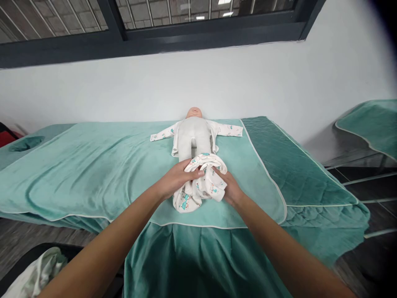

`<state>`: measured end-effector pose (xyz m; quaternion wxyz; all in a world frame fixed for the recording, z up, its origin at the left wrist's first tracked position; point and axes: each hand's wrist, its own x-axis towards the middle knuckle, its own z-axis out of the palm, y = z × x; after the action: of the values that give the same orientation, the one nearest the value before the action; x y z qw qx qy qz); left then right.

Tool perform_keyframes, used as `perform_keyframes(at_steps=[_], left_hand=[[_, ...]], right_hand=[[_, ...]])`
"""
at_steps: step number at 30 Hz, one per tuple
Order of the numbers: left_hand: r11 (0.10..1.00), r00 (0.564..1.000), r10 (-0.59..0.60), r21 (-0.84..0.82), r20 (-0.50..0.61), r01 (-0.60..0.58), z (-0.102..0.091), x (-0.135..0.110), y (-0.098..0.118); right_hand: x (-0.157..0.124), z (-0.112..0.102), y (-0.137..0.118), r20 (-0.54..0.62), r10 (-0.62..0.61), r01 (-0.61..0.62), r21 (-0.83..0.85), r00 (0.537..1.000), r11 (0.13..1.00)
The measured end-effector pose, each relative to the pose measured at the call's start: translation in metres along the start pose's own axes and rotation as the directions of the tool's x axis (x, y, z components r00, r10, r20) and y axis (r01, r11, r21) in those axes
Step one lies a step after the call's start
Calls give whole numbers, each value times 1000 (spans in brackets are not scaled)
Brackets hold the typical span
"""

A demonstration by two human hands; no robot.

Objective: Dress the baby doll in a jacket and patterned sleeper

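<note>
A baby doll lies on its back on the green bed, its head toward the wall. It has a white cloth body and wears a printed long-sleeved top, spread open at the sides with both arms stretched out. At the doll's feet, my left hand and my right hand grip bunched white baby pants with a coloured print. My left thumb lies over the gathered cloth; my right fingers are partly hidden in its folds. The pants cover the ends of the doll's legs.
A green cover with white piping lies over the bed, with a face hole at the left. Below left, a pale cloth rests on something black. A green-topped stool stands right. Behind are a white wall and barred window.
</note>
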<state>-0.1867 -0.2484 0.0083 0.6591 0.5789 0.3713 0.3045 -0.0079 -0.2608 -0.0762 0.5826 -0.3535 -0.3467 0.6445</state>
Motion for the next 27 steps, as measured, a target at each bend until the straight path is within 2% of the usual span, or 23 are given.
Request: perform_keyframes(at_steps=[5,11,16,18,22,25,27], left_hand=[[998,998,32,60,-58,-28,9,-1,-3],[981,987,55,-176,-150,-81,11,-6,-7],[980,987,-7,-195,-163,-26,1,-9,-16],[989,993,-5,-144,-118,-12,-4,-9,-14],[998,997,-28,65,68,23,-15,-2,0],[964,1000,-5,266,20,-1,-24,12,8],[905,998,49,424,-34,-29,-28,22,9]], right_hand=[[-1,1,0,4,8,-7,-87,1000,996],[-3,-3,-4,100,-24,29,-46,995,999],[0,-7,1,59,11,-3,-147,998,989],[1,-7,3,48,2,4,-127,999,992],[3,-5,5,10,-85,85,-120,996,989],[6,0,6,-31,-166,161,-132,986,978],[10,3,9,-63,-205,195,-138,977,971]])
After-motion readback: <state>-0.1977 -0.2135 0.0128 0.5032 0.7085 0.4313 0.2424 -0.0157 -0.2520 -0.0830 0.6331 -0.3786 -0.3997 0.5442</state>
